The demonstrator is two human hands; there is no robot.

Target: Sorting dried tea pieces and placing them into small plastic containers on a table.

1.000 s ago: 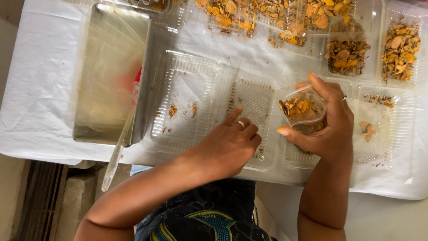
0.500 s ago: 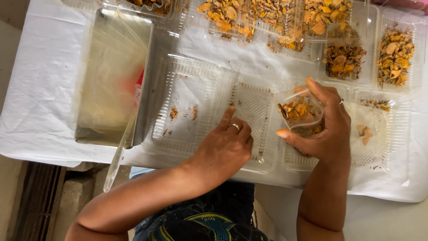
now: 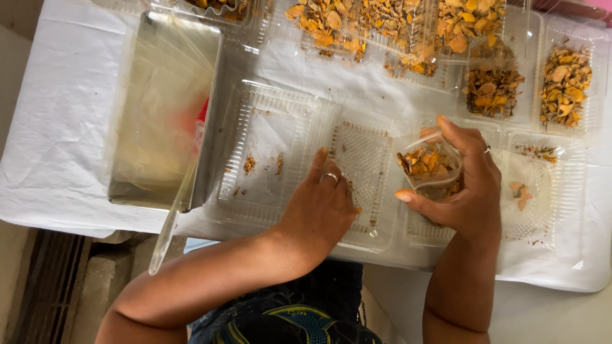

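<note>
Right hand (image 3: 468,188) grips a small clear bag (image 3: 428,167) of orange chips; left hand (image 3: 322,204) lies flat, holding nothing, on an emptied clear tray (image 3: 363,185). Risk — a tilted bag (mouth open) would likely spill chips.

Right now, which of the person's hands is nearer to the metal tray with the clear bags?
Left. The left hand rests on an empty clear plastic container, a short way right of the metal tray. The right hand holds a small bag of orange pieces, farther right.

My right hand (image 3: 468,188) holds a small clear bag (image 3: 428,167) upright, its mouth open, partly filled with orange-yellow dried chips. My left hand (image 3: 322,207) rests palm-down in a clear, ribbed plastic tray (image 3: 363,153) holding only crumbs, just beside the bag.
</note>
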